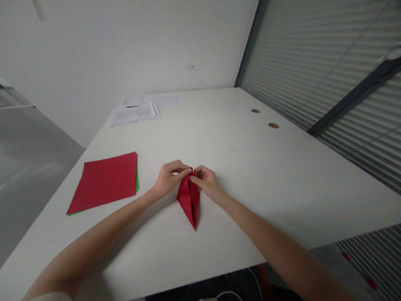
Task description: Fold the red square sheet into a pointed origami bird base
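A folded red paper [189, 200], narrow and kite-shaped, lies on the white table [250, 175] with its long point toward me. My left hand [169, 179] pinches its upper tip from the left, fingers curled. My right hand [206, 182] pinches the same tip from the right. The fingertips of both hands meet over the top of the fold.
A stack of flat coloured sheets [105, 182], red on top with green showing at its edge, lies to the left. Printed white papers [134, 113] sit at the far left corner. Two round holes [273, 125] are in the table near the blinds on the right.
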Tool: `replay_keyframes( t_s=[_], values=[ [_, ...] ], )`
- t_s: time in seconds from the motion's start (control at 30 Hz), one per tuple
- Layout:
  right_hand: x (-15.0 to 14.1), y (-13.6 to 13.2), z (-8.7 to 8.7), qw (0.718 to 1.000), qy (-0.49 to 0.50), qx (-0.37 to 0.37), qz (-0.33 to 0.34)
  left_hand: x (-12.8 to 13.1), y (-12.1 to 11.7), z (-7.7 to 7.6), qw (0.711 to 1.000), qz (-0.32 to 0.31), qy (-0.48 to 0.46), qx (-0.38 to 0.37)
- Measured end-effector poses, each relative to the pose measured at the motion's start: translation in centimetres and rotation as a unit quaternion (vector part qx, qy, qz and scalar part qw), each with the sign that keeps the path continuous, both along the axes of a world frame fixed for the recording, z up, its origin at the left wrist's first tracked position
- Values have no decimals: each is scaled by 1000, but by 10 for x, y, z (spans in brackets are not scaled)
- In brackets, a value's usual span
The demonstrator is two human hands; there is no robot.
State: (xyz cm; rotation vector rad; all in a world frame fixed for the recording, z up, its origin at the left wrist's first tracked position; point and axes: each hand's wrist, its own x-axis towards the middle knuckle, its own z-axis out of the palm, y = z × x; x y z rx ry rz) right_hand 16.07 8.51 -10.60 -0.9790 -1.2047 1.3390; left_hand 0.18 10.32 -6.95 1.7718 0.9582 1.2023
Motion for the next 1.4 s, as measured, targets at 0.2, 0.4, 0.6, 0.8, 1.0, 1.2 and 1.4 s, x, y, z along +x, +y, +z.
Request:
replay_keyframes(
  t_s=[0.2,0.4,0.6,0.8,1.0,1.2,1.4],
  values=[
    [-1,-1,-4,1000,-20,11,3,-1,-1,2,1000,-5,17,12],
    [-1,-1,-4,1000,-11,13,15,1,3,-2,997,1,-44,-70],
    [-3,-2,-6,1000,2,5,19,4,5,-5,977,-16,-118,-174],
    [4,3,-4,999,-19,30,2,-4,7,0,988,-84,-9,-126],
    [35,10,6,988,-131,78,12,-20,16,-10,955,-207,181,-108],
    [52,9,11,957,-235,67,160,-22,19,-26,958,-217,145,-123],
    [48,9,9,902,-386,164,104,-21,21,-24,960,-182,189,-99]
  ],
)
